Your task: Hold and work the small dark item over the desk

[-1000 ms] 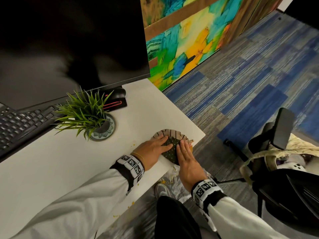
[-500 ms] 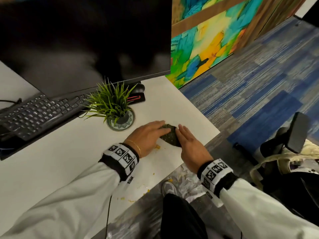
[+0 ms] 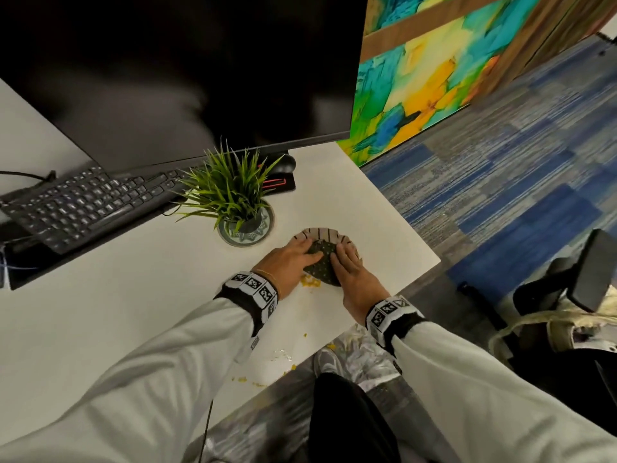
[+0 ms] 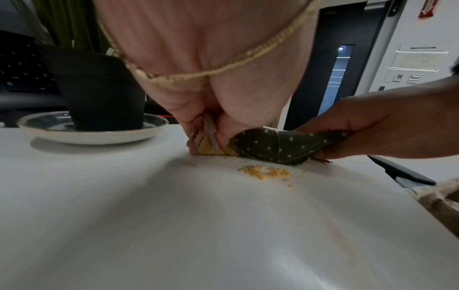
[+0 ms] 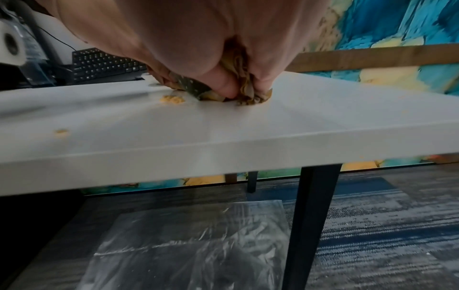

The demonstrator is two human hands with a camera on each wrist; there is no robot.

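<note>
A dark green cloth with white dots (image 3: 321,262) and a beige striped edge lies bunched on the white desk (image 3: 133,295) near its right corner. My left hand (image 3: 287,259) pinches the cloth's left side (image 4: 273,146) between thumb and fingers. My right hand (image 3: 350,269) grips its right side, fingers curled into the folds (image 5: 191,84). Both hands press the cloth down on the desk. A small heap of yellow crumbs (image 3: 310,281) sits just in front of the cloth (image 4: 265,172), and more crumbs lie scattered toward the near edge.
A potted green plant (image 3: 230,188) on a saucer (image 3: 245,240) stands just left of the hands. Behind it are a keyboard (image 3: 83,205), a mouse (image 3: 283,163) and a dark monitor (image 3: 167,78). Clear plastic sheet (image 5: 193,245) covers the floor under the desk. A black chair (image 3: 584,285) stands right.
Both hands slid the cloth toward the plant and back toward the desk's corner. Its striped edge, hidden half a second ago, shows again, and a crumb heap now lies beside it.
</note>
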